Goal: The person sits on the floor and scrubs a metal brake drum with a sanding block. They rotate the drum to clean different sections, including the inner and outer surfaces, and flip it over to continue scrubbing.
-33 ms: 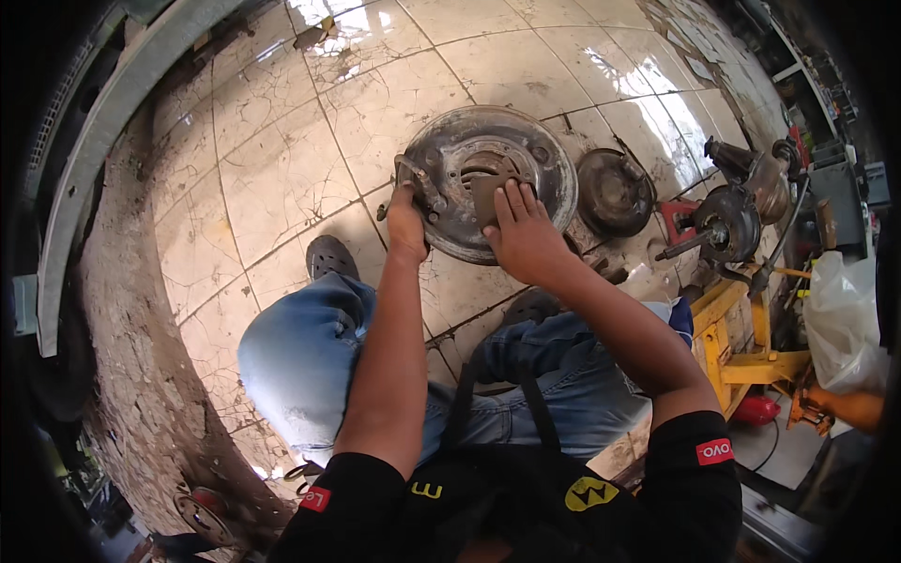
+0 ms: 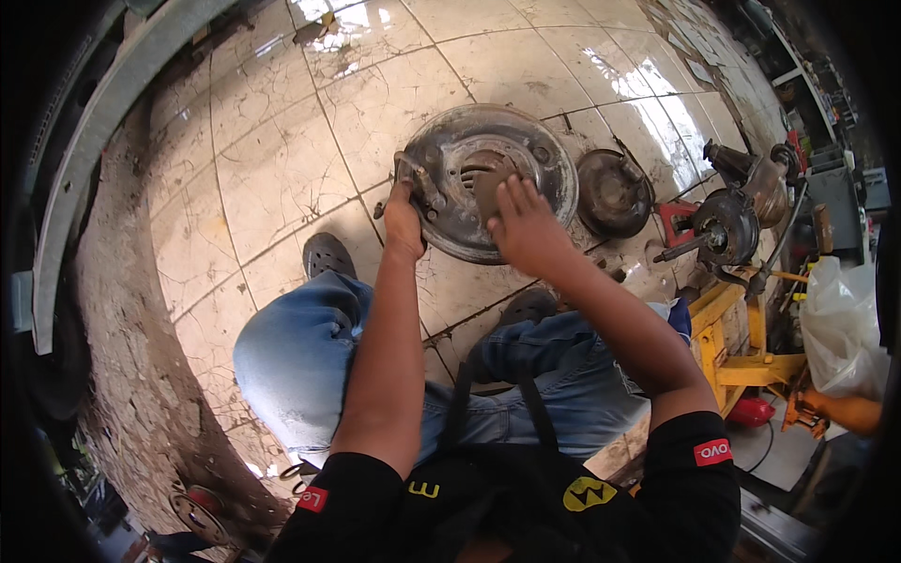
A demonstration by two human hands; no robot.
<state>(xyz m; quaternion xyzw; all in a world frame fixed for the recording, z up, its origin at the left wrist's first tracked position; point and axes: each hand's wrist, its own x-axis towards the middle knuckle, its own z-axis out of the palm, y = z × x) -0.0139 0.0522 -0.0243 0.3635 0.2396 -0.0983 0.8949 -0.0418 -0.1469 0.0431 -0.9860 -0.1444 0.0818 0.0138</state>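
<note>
A large round metal brake backing plate [image 2: 507, 122], grey and grimy, is in front of my feet over the tiled floor. My left hand [image 2: 404, 225] is closed on its left edge, beside a bent metal piece [image 2: 405, 167] that sticks up there. My right hand [image 2: 530, 225] presses a dark brown piece of sandpaper [image 2: 487, 195] onto the plate's middle, near its slotted centre. The fingers lie nearly straight over the sheet and hide part of it.
A smaller round brake part [image 2: 615, 192] lies right of the plate. Farther right are a hub with a shaft [image 2: 727, 230], a yellow metal stand [image 2: 741, 366] and a white plastic bag [image 2: 838, 324]. A rough ledge [image 2: 131, 310] with a curved metal rail [image 2: 70, 197] runs along the left.
My right hand has shifted slightly to the right across the plate, with the sandpaper under its fingers. The left hand keeps its hold on the edge.
</note>
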